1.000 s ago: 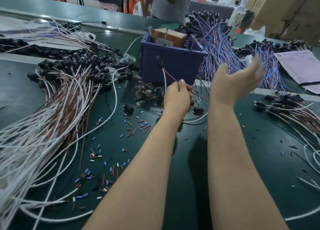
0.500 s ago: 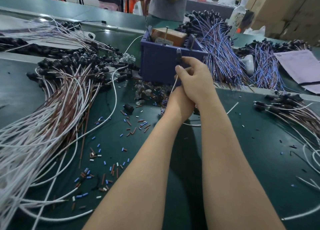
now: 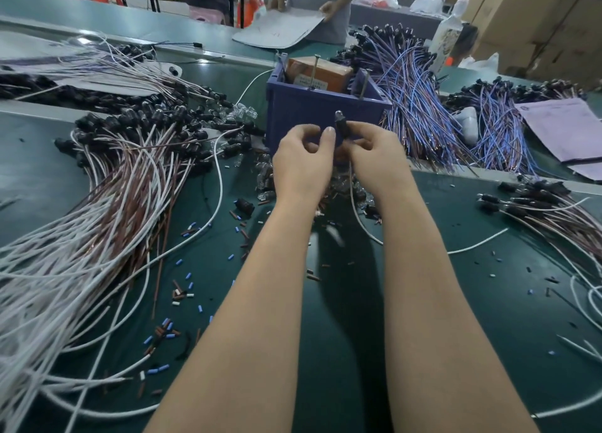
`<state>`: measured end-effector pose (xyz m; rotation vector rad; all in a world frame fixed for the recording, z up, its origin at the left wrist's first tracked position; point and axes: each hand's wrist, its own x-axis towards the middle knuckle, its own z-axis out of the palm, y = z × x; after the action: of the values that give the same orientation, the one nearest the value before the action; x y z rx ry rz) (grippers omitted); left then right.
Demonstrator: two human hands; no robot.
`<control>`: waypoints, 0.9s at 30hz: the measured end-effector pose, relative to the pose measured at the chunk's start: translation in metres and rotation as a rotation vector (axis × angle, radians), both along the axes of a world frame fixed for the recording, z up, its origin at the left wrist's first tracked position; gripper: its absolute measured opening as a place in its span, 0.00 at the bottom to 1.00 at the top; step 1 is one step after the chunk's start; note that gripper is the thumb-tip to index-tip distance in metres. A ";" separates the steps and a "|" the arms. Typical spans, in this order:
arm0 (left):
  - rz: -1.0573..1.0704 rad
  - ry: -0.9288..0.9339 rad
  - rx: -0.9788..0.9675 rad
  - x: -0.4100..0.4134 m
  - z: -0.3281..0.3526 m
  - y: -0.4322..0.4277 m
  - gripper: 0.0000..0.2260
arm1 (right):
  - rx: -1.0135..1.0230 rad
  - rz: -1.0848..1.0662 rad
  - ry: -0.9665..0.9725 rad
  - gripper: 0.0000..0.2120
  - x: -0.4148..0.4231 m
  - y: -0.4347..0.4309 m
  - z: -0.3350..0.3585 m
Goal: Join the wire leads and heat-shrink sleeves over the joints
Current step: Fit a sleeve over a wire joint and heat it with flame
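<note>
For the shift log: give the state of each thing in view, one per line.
Left hand: fingers curled beside the black plug, grip blurred.
Right hand: pinches the black plug, held upright.
White wire: hangs from the black plug to the table.
Blue bin: upright, open-topped, an orange box inside.
White and brown wires: fanned loose on the table.
Blue wires: heaped beside the blue bin.

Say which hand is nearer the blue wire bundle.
Right. The right hand is just left of the blue wires; the left hand is farther left, beyond the right one.
</note>
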<state>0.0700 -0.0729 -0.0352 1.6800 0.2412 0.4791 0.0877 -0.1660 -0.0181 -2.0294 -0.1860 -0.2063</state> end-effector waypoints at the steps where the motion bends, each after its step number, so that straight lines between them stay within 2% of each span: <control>1: -0.043 0.016 -0.063 0.001 -0.002 0.000 0.10 | -0.024 0.025 0.002 0.17 0.000 0.000 -0.001; 5: -0.132 0.062 -0.182 0.001 -0.007 -0.001 0.09 | -0.131 0.079 0.002 0.24 -0.003 0.000 -0.002; 10: -0.093 0.062 -0.142 0.000 -0.011 -0.001 0.04 | -0.227 0.060 0.008 0.26 -0.004 0.000 -0.001; 12: -0.066 0.049 -0.119 0.000 -0.011 -0.002 0.02 | -0.228 0.019 -0.034 0.24 -0.004 0.001 0.000; 17: -0.051 0.016 -0.002 -0.001 -0.011 -0.004 0.05 | -0.127 0.018 -0.176 0.15 -0.006 0.006 0.005; 20: -0.044 -0.025 0.079 -0.004 -0.011 -0.007 0.06 | -0.147 -0.003 -0.195 0.14 -0.007 0.007 0.004; 27: -0.024 -0.058 0.119 -0.004 -0.016 -0.011 0.07 | -0.122 -0.047 -0.165 0.13 -0.006 0.006 0.001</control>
<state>0.0660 -0.0835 -0.0510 1.7805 0.1521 0.5316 0.0816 -0.1603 -0.0174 -2.1398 -0.2601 -0.4014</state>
